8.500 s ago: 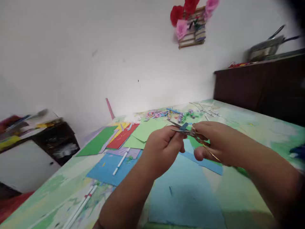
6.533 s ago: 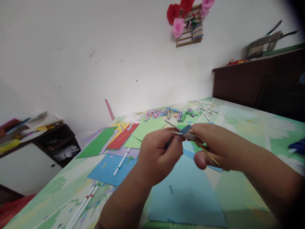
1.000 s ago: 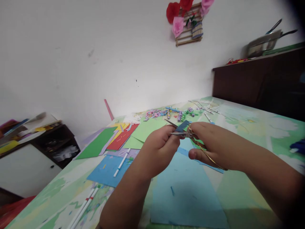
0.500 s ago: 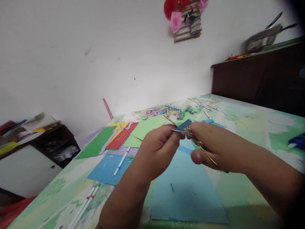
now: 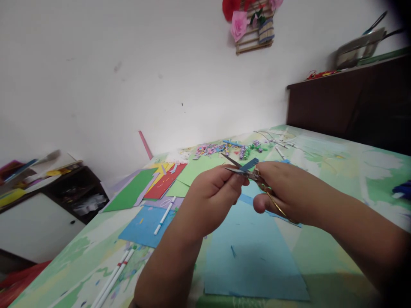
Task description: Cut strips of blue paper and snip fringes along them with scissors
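My left hand (image 5: 218,199) pinches a small piece of blue paper (image 5: 249,164) whose upper edge is cut into a fringe. In my right hand (image 5: 279,186) is a pair of scissors (image 5: 269,191) with gold handles. Their blades stand apart around the blue paper, close to my left fingertips. Part of the paper is hidden behind the fingers. Below both hands lies a light blue sheet (image 5: 250,261) with a few tiny blue scraps on it.
Left of my hands lie a blue sheet (image 5: 136,229), a white marker (image 5: 165,215), red paper (image 5: 165,184) and green paper (image 5: 135,190). Two more markers (image 5: 114,276) rest at the front left. Curled paper strips (image 5: 245,152) and scraps (image 5: 208,149) lie near the wall.
The scissor blades have opened wider around the fringed blue paper. My right hand has shifted slightly left, and the view has moved a little.
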A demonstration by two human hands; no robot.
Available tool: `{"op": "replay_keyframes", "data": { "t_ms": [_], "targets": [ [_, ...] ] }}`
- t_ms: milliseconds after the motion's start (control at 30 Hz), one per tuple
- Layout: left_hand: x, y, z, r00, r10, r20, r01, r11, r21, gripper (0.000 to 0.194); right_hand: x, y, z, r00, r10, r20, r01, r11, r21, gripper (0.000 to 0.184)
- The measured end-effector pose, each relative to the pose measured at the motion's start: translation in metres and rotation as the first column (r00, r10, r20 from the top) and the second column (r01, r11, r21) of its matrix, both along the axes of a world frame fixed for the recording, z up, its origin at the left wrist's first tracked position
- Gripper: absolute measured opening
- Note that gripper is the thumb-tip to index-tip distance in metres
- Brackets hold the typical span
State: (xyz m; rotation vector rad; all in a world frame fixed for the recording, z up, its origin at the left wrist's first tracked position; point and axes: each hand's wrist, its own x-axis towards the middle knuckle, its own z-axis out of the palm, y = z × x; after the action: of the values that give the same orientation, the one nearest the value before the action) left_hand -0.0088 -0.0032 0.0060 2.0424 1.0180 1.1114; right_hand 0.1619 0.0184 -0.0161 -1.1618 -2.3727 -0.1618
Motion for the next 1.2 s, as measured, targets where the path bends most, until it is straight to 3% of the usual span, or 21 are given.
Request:
{"op": "replay_keyframes", "data": {
  "t_ms": [233, 467, 633, 833, 967, 1200],
  "targets": [
    [0.002, 0.001, 0.000, 0.998, 0.068, -0.011, -0.067, 0.995, 0.068, 0.025, 0.002, 0.000, -0.001, 0.999, 0.036, 0.012, -0.036, 0.999, 0.008, 0.040],
    [0.002, 0.001, 0.000, 0.993, 0.099, -0.057, -0.092, 0.989, 0.112, 0.024, -0.002, -0.005, 0.007, 0.999, 0.040, 0.005, -0.040, 0.996, -0.079, 0.036],
    [0.002, -0.001, 0.000, 0.993, 0.110, -0.053, -0.106, 0.992, 0.067, 0.022, -0.007, -0.004, 0.011, 1.000, 0.010, 0.006, -0.009, 0.993, -0.121, 0.035],
    [0.001, 0.000, 0.001, 0.997, 0.073, 0.000, -0.073, 0.997, -0.011, 0.020, -0.003, -0.001, 0.004, 1.000, 0.022, 0.004, -0.022, 0.999, -0.042, 0.039],
    [0.000, 0.001, 0.002, 0.998, 0.067, -0.020, -0.066, 0.996, 0.053, 0.023, 0.001, 0.001, -0.003, 0.998, 0.061, -0.003, -0.061, 0.998, 0.030, 0.049],
    [0.002, -0.001, 0.001, 0.991, 0.114, -0.071, -0.105, 0.987, 0.122, 0.031, -0.003, -0.003, -0.001, 1.000, 0.027, 0.003, -0.027, 1.000, -0.006, 0.046]
  ]
}}
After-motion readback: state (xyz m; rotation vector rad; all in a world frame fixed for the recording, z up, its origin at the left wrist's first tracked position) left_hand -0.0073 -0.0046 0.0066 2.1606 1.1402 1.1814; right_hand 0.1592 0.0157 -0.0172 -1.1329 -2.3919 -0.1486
